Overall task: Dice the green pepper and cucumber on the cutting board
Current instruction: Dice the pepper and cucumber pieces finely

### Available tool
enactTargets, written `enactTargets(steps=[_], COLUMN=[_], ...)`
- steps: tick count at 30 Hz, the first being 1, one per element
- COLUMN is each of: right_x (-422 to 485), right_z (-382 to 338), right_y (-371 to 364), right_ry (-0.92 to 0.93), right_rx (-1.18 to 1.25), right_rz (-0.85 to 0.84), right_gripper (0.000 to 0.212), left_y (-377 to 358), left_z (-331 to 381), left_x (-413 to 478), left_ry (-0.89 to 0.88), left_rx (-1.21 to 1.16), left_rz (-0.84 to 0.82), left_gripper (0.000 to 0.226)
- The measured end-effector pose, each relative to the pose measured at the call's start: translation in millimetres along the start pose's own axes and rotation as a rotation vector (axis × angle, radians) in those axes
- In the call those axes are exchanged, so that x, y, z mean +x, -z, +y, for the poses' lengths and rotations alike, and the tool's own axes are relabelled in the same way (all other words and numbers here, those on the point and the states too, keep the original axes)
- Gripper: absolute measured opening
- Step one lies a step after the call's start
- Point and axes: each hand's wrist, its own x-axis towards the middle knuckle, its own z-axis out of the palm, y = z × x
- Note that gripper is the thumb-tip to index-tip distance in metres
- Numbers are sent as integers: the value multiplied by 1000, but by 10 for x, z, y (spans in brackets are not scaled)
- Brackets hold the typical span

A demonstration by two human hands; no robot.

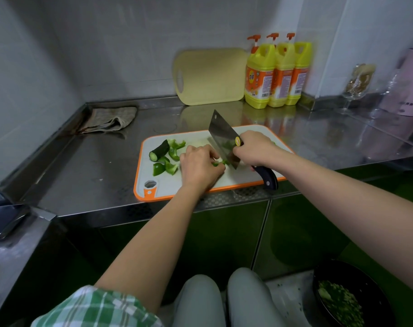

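Board (pixel 167 185), left to right: cucumber (pixel 158 151) stub at 10 o'clock, uncut; pepper chunks (pixel 171 161) just beside it at 9 o'clock, still large; left hand (pixel 200 166) at centre, fingers curled, pinning a pepper strip (pixel 217 163); cleaver (pixel 222 135) at that hand's 3 o'clock, edge down at the strip; right hand (pixel 255 149) wrapped round the handle. Step in hand, as judged: dicing the strip. It is best done with left fingertips tucked back, knuckles guiding the blade's flat, cuts short and even, and the hand stepping back toward 9 o'clock.

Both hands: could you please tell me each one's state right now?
Left hand: holds a small green pepper piece.
Right hand: grips the broad black-handled steel cleaver.
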Motion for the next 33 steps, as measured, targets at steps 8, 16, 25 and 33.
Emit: enactTargets(steps=[8,16,25,33], right_x=[-88,27,-158,-19], right_z=[-123,9,-152,-105], right_y=[-26,-133,100,-165], right_ry=[-25,-1,-27,-27], right_rx=[-114,22,-136,-44], right_rz=[-122,22,-166,-10], right_gripper=[18,16,19,15], left_y=[14,14,12,34], left_z=[4,-28,-71,-93], left_x=[-20,7,-10,-26], left_ry=[5,-49,-167,-149], left_rx=[-13,29,105,48], left_rz=[-7,-20,46,41], left_gripper=[3,22,9,13])
